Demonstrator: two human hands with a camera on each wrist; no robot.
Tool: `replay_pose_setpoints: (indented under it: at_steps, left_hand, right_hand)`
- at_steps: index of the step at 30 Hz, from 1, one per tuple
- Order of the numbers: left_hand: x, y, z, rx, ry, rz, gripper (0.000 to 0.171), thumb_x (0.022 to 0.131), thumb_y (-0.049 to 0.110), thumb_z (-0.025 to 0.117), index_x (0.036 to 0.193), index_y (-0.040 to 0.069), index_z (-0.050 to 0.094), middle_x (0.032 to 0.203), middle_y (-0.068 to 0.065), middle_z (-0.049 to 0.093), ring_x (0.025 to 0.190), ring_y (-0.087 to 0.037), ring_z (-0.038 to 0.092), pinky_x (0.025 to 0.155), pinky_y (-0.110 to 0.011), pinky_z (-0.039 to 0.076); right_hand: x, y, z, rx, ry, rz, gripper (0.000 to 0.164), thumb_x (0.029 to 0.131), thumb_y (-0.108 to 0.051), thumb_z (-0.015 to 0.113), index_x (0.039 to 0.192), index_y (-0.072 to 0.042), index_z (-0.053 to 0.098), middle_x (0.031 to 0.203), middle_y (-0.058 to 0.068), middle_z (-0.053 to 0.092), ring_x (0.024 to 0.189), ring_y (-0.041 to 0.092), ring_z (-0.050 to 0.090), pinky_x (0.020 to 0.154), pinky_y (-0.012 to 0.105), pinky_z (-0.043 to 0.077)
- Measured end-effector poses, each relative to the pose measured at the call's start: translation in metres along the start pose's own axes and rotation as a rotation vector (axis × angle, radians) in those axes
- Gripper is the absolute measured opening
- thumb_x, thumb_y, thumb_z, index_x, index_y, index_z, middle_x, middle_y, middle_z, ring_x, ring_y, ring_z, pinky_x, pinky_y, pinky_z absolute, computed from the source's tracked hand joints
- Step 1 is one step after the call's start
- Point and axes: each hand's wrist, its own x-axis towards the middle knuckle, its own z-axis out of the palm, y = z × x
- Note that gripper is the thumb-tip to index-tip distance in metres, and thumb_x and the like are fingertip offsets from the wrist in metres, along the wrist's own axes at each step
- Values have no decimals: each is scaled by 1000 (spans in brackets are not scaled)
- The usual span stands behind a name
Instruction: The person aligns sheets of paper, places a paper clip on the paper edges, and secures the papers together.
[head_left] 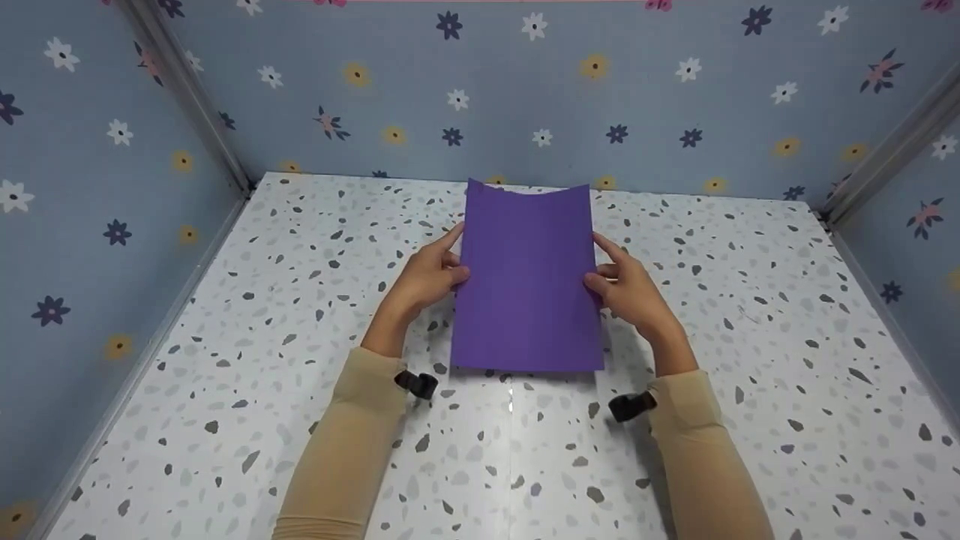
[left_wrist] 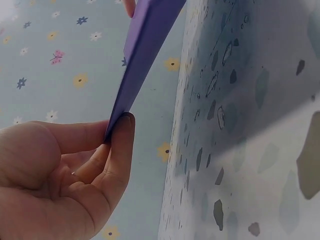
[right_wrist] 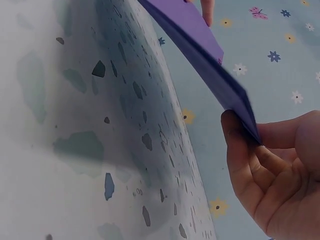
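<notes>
A plain purple sheet of paper (head_left: 529, 285) is held up by its two long sides in the head view, its far edge bowed in the middle. My left hand (head_left: 431, 274) pinches the left side between thumb and fingers. On the opposite side my right hand (head_left: 630, 289) grips the edge the same way, index finger stretched along it. Both wrist views show the purple sheet (left_wrist: 142, 55) edge-on above the table, a shadow beneath it. In the right wrist view the sheet (right_wrist: 200, 65) slants down into the thumb and fingers.
The white speckled table (head_left: 300, 420) spreads out under both arms. Blue flowered panels (head_left: 525, 90) stand behind it and at both sides, joined by metal posts (head_left: 187, 90). A small black device (head_left: 416, 384) sits at each wrist.
</notes>
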Motion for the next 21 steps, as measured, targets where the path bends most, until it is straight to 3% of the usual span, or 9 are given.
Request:
replay_pose_setpoints:
  at_steps: [6, 21]
  left_hand:
    - [1, -3, 0, 3, -5, -8, 77, 104, 0, 62, 170, 22, 27, 114, -18, 70, 89, -19, 66, 82, -31, 55]
    - [5, -9, 3, 11, -8, -33, 78, 102, -3, 64, 169, 17, 29, 108, -15, 68, 87, -18, 67, 83, -33, 61]
  right_hand:
    - [1, 0, 1, 14, -10, -10, 72, 110, -8, 57, 171, -23, 23, 129, 23, 71, 95, 21, 74, 73, 32, 60]
    - [2, 6, 5, -18, -34, -20, 72, 110, -6, 55, 172, -19, 21, 118, 24, 73, 83, 18, 67, 69, 32, 56]
